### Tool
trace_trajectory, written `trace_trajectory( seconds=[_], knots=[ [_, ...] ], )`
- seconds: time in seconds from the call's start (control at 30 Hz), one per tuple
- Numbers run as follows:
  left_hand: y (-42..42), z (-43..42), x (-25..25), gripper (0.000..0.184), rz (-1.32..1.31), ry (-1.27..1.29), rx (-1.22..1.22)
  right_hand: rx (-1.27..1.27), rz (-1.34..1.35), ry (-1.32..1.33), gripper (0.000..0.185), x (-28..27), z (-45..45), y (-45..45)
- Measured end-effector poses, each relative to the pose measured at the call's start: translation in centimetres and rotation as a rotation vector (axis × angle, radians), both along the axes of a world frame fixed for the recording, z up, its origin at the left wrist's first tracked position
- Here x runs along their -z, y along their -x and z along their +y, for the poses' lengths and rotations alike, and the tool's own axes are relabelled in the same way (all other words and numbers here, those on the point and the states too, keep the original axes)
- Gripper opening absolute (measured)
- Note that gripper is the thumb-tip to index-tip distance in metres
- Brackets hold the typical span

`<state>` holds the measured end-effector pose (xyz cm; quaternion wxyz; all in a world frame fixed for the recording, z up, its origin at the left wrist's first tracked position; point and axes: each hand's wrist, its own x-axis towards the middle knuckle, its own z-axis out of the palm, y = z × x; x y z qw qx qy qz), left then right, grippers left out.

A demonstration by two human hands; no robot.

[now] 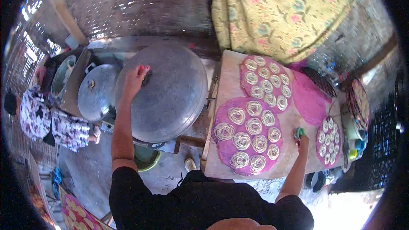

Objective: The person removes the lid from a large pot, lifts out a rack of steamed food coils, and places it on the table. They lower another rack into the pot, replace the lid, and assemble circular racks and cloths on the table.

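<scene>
My left hand (138, 73) reaches over a large round metal pot lid (170, 98), its fingers closed at the dark knob near the lid's upper left. At the right, my right hand (303, 139) is closed round a small green object (299, 132), held at the wooden table (294, 162); its exact kind is too small to tell. Between the hands, a pink round sheet (217, 145) lies on the table with several pale coiled noodle rounds (242, 141) on it. Behind it is another pink sheet (279, 104) with similar rounds.
A smaller lidded pot (100, 89) stands left of the large lid. A bare pink sheet (313, 98) and a smaller loaded one (320, 155) lie at the table's right. A yellow floral cloth (277, 17) hangs behind. Another person in patterned clothes (64, 121) is at the far left.
</scene>
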<state>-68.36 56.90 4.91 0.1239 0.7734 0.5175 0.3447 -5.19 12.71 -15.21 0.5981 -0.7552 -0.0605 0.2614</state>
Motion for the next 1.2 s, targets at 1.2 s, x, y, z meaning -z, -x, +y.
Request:
trace_trajectory(
  seconds=[1.2],
  knots=[
    [21.2,-16.5,-10.4,0.04,0.267,-0.273,-0.629,-1.123,-0.549,-0.309,0.019,-18.2,24.3,25.4]
  ],
)
